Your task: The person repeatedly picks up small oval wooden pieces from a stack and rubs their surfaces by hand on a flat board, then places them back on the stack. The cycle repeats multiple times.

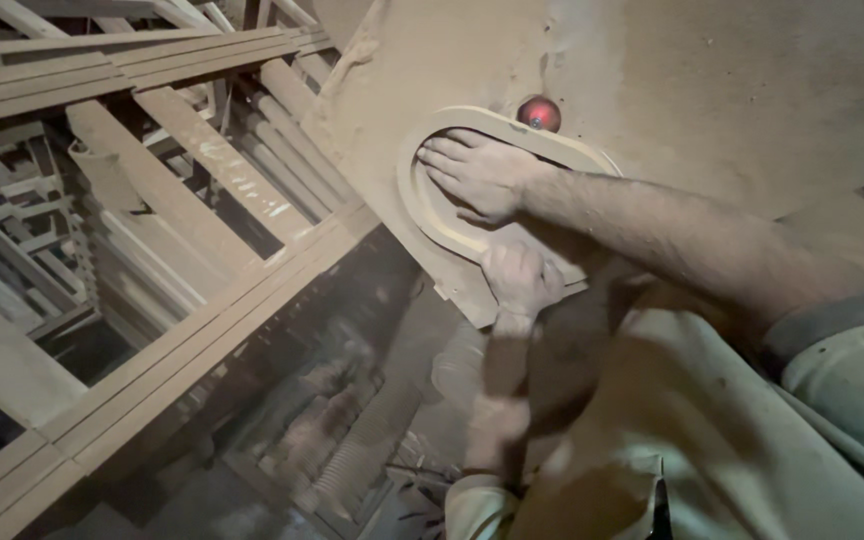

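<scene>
Head view, looking down. The oval pale wooden ring frame [432, 215] lies flat on the dust-covered tan counter [712, 90], near its lower left corner. The right hand [477, 175] rests palm-down inside the frame, fingers spread and pressed flat. Its forearm crosses the frame's right side and hides that part of the rim. The left hand [520, 280] is curled around the frame's near edge at the counter's corner, fingers folded together. What the fingertips touch underneath cannot be seen. A small round red knob [539, 113] sits just beyond the frame's far rim; its base is hard to make out. At left, stacked pale wooden slats and frames [152, 180] run out of view. The dim floor debris [332, 430] below is blurred and unidentifiable.
</scene>
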